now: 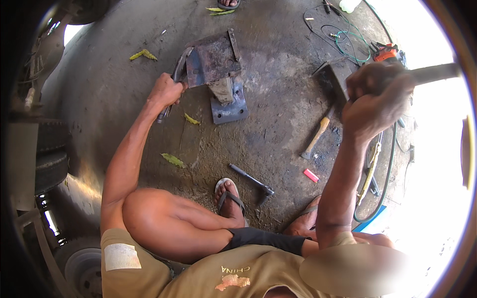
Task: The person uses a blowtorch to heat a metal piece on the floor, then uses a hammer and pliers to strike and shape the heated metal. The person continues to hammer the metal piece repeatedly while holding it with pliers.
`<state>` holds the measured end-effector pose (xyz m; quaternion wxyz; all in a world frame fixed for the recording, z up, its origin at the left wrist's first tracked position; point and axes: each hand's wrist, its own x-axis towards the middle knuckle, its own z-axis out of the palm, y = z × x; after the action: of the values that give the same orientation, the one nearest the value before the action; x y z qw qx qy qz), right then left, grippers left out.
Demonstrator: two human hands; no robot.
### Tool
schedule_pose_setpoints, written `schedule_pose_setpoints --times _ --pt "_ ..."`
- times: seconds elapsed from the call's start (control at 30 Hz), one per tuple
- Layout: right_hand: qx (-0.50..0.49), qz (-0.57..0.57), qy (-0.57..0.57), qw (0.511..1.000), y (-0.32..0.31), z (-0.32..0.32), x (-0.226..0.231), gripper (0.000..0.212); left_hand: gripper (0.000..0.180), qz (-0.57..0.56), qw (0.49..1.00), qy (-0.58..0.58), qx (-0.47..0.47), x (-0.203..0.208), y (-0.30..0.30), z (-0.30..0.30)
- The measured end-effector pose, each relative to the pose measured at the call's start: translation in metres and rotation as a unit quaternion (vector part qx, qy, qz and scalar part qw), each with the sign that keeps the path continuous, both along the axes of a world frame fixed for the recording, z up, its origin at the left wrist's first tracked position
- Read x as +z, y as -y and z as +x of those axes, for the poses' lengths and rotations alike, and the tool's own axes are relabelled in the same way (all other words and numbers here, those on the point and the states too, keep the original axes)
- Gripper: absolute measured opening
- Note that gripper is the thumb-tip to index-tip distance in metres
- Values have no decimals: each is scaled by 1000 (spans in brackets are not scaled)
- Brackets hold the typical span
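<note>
My left hand point(166, 92) is wrapped round a long dark metal tool point(181, 64) with a curved upper end, resembling pliers or a clamp. That upper end meets the left edge of a rusty steel bracket point(213, 57) on the floor. The bracket leans over a small block point(222, 90), below which its blue-grey base plate point(229, 110) with bolt holes shows. Well off to the right, my right hand point(375, 107) is raised and closed round a thick grey bar-like tool point(437, 73). Motion blurs this hand, and the tool's other end is hidden.
A ratchet wrench point(251, 180) lies before my foot. Right of it are a pink-red object point(311, 175), a wooden-handled tool point(318, 131), a dark steel channel point(330, 82), an orange power tool point(385, 52) and a green hose point(390, 169). Tyres point(52, 171) stand left; another person's foot point(228, 4) shows far off.
</note>
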<state>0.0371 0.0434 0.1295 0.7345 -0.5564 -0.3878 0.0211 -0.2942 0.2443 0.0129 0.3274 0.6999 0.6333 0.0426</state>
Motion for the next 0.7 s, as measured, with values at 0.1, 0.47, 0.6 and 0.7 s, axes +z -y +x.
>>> schedule_pose_setpoints --times 0.1,0.47,0.6,0.7 --pt "-47 139 42 988 -37 9 1 67 31 -5 1000 13 -17 4 5 7" --pt "176 -541 -29 822 27 -90 -206 49 35 15 1000 -24 9 10 4 8" --pt "182 -274 -210 921 28 -53 -98 42 34 4 1000 9 20 1 6 -6" --pt "19 -82 -30 996 15 -14 -14 67 32 -13 999 18 32 4 10 2"
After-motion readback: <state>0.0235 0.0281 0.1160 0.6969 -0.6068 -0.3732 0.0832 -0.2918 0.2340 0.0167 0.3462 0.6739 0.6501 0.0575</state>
